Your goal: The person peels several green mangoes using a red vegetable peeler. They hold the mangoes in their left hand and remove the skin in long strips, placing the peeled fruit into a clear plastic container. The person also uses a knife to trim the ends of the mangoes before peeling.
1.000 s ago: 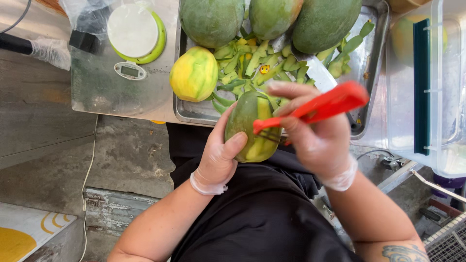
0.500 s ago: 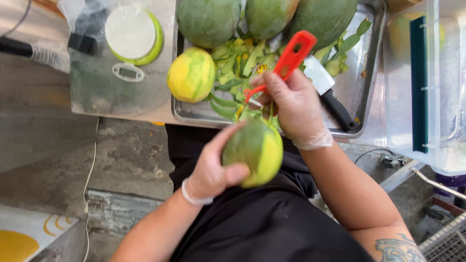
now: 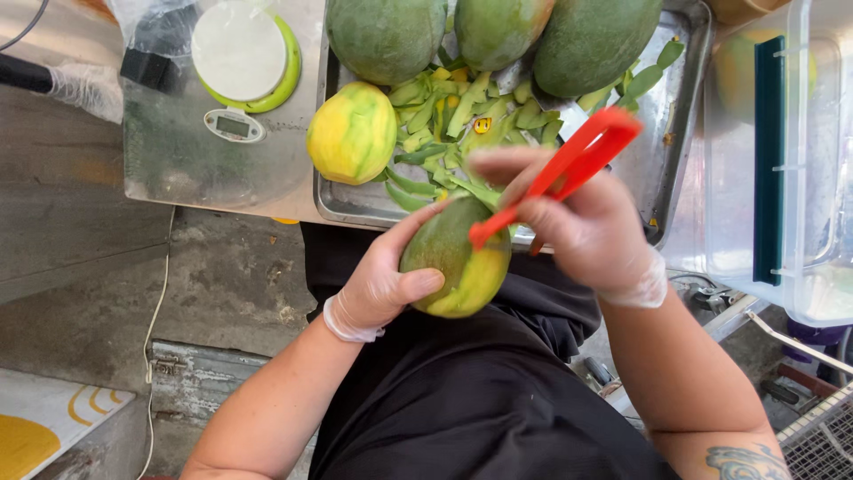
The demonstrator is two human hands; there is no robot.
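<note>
Mango (image 3: 458,262) sits gripped in the left hand (image 3: 382,284) while the right hand (image 3: 582,227) clasps a red peeler (image 3: 555,182).

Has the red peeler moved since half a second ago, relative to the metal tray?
Yes. The red peeler in the right hand has swung down toward the tray's near edge, and its blade end now meets the mango held by the left hand.

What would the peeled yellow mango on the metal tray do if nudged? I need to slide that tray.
The peeled yellow mango is rounded, so it would probably roll. Its bare flesh looks wet, likely slippery. It lies near the metal tray rim, so it might tumble off.
</note>
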